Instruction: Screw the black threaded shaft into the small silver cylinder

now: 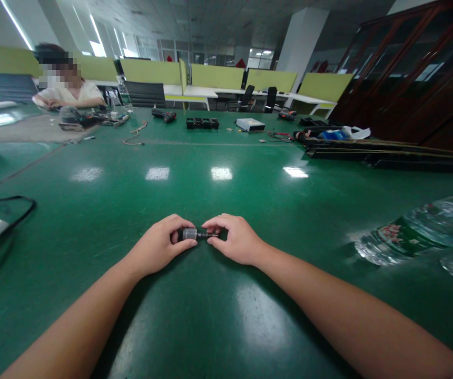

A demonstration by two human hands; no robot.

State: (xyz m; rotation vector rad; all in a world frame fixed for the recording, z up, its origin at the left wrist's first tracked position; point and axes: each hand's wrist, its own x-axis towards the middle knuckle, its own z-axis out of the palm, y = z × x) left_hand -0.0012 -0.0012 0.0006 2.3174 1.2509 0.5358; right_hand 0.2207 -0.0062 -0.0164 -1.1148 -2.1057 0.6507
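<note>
Both of my hands meet over the table around a small dark grey cylinder with a thin ridged metal shaft point(189, 233); its exact kind I cannot make out. My left hand point(158, 245) grips the thick cylinder part between thumb and fingers. At the shaft's tip, the thumb and fingers of my right hand point(237, 239) curl around the thin end. The piece lies level, its shaft pointing right. Part of its left end is hidden in my left hand.
A green table point(195, 326) spreads beneath my arms. Plastic water bottles point(400, 239) lie at right; a black cable point(21, 197) is at left. Toward the back are a power drill point(164, 115), a black block point(203, 123) and a white box point(250, 125). Another person point(70, 89) sits far left.
</note>
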